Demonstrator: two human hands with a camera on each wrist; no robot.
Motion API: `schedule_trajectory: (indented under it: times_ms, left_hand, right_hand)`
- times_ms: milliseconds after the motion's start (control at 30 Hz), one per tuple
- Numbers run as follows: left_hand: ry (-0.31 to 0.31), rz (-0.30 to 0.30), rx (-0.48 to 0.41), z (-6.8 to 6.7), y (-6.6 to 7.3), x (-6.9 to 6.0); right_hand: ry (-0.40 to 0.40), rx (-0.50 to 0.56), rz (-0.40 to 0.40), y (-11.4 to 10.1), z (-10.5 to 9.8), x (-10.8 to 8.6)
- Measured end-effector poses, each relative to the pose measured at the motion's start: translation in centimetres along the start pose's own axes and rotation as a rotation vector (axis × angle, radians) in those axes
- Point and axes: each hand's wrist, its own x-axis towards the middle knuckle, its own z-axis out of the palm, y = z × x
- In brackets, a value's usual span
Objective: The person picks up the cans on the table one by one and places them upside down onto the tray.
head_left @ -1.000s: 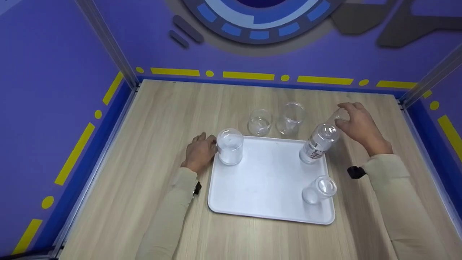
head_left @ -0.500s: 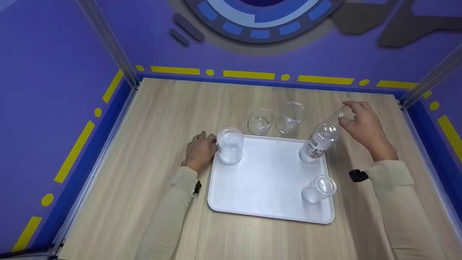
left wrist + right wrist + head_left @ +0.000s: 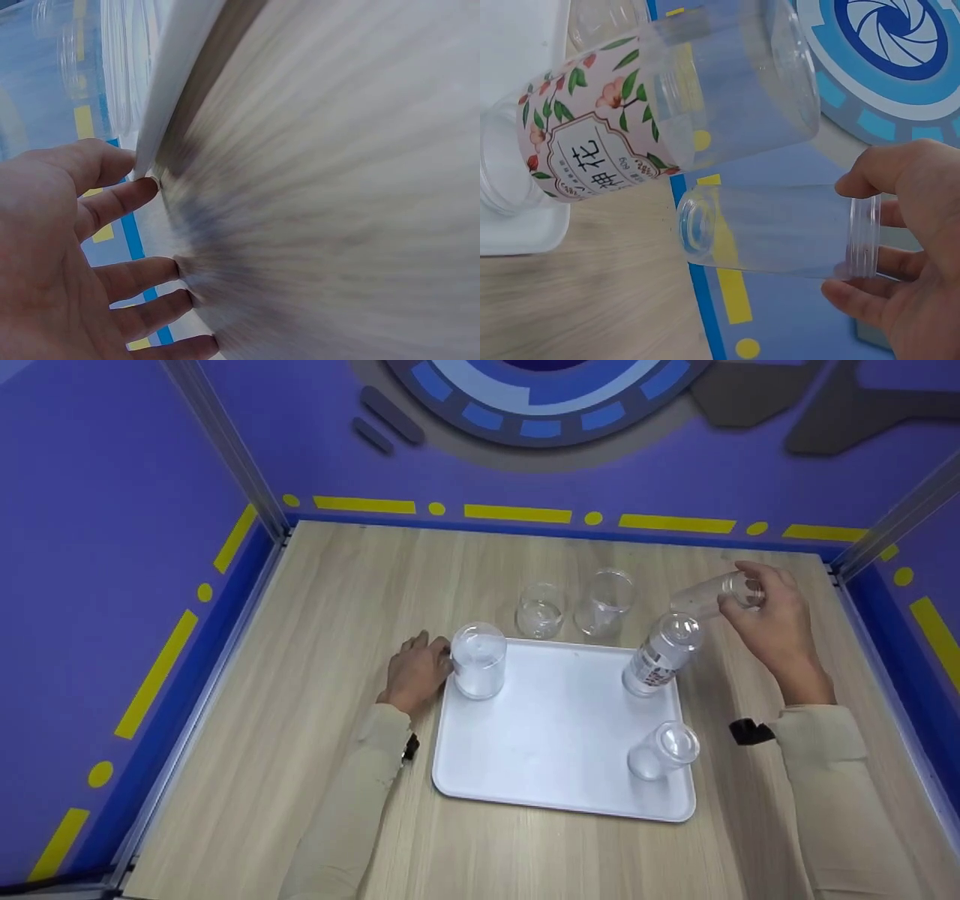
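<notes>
My right hand grips a clear plastic jar by its threaded neck, fingers and thumb around it. The jar is tipped nearly on its side, its base towards the left, behind the tray's back right corner. My left hand is at the left edge of the white tray; in the left wrist view its thumb and index finger pinch the rim, the other fingers reaching to the table. A labelled clear jar stands neck down on the tray's back right. Another clear jar stands at its back left.
A smaller clear jar stands bottom up near the tray's front right corner. Behind the tray, two clear containers, a short one and a taller one, stand on the wooden table. Blue panels wall the table's back and sides.
My right hand has moved right and slightly back, and more of the jar it holds now shows beside the labelled jar. The left hand and tray stay put.
</notes>
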Motion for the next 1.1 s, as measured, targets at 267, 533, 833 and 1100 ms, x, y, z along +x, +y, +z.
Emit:
schedule_trajectory:
  times_ms: [267,533,833,1100]
  left_hand:
    - [-0.008,-0.010,0.003,-0.1,0.2,0.0]
    - [-0.003,0.002,0.012,-0.2,0.1,0.0]
    - [-0.004,0.008,0.025,-0.1,0.1,0.1]
    - [0.001,0.006,0.021,0.0,-0.1,0.2]
  right_hand:
    - [0.044,0.070,0.030,-0.5,-0.2,-0.6]
    - [0.124,0.163,0.058,-1.4,-0.1,-1.5]
    - [0.166,0.283,0.112,-2.4,-0.2,-2.2]
    - [0.191,0.389,0.105,-3.2,-0.1,-2.7]
